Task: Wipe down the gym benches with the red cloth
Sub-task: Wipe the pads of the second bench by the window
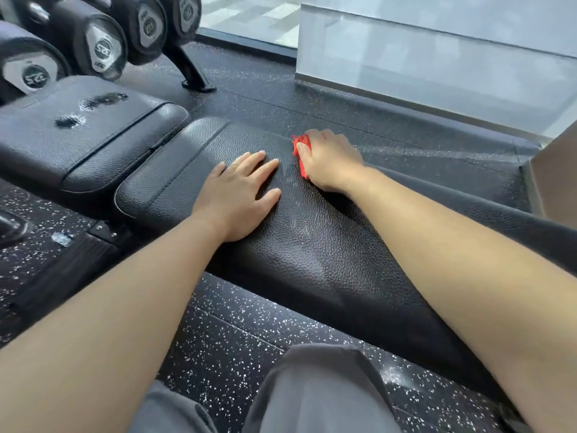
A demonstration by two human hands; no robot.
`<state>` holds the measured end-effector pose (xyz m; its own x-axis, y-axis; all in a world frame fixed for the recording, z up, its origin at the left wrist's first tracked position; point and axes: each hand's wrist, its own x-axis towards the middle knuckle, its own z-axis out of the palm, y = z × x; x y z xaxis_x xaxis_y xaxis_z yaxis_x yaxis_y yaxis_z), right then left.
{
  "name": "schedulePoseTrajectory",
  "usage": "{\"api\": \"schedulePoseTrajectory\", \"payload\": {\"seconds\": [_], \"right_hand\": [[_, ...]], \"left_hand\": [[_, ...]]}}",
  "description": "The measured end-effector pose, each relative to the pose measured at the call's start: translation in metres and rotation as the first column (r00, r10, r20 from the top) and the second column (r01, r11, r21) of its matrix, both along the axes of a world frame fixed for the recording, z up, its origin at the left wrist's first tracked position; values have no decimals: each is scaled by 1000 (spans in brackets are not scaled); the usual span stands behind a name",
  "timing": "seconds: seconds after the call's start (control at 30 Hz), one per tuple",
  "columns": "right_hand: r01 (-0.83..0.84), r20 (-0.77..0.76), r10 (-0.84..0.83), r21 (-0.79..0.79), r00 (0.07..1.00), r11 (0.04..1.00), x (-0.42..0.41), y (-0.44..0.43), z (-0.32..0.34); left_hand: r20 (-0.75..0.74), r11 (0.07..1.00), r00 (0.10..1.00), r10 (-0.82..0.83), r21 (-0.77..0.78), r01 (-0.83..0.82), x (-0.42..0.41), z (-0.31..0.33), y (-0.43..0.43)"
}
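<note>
Wiping step under way: right hand (331, 160) grips the red cloth (300, 145), frame centre, at the far edge of the surface (312, 245). Left hand (240, 195) lies flat, fingers straight. Next, probably: the wet second bench (93, 139), upper left.

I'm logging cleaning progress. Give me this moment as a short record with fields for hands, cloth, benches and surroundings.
left hand: flat, fingers straight, resting on the near bench
right hand: grips the red cloth at the bench's far edge
near bench: black pad, faint damp streaks between the hands
second pad: to the left, two wet patches on it, not yet wiped
surroundings: dumbbells racked behind, speckled floor
</note>
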<state>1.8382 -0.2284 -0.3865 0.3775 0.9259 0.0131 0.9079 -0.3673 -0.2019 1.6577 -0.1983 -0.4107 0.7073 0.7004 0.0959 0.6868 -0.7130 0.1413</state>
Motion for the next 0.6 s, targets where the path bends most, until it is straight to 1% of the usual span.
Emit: {"api": "schedulePoseTrajectory", "payload": {"seconds": [0.07, 0.17, 0.27, 0.37, 0.47, 0.6], "right_hand": [[13, -7, -13, -13, 1000, 1000, 0, 3, 2], [-1, 35, 0, 26, 999, 1000, -3, -5, 0], [-92, 83, 85, 79, 993, 993, -13, -29, -4], [-165, 77, 158, 88, 984, 982, -30, -65, -7], [-192, 86, 185, 76, 979, 978, -36, -86, -9], [-152, 91, 144, 86, 985, 985, -32, -43, -12]], "left_hand": [[14, 1000, 1000, 4, -9, -4, 0, 1, -1], [24, 1000, 1000, 6, -28, -5, -1, 4, -2], [67, 999, 998, 17, -43, -14, -3, 4, -5], [154, 997, 985, 72, -41, -66, -5, 3, -5], [118, 996, 989, 87, -28, -85, -3, 2, -1], [68, 996, 994, 82, -23, -81, 1, -1, 3]]}}
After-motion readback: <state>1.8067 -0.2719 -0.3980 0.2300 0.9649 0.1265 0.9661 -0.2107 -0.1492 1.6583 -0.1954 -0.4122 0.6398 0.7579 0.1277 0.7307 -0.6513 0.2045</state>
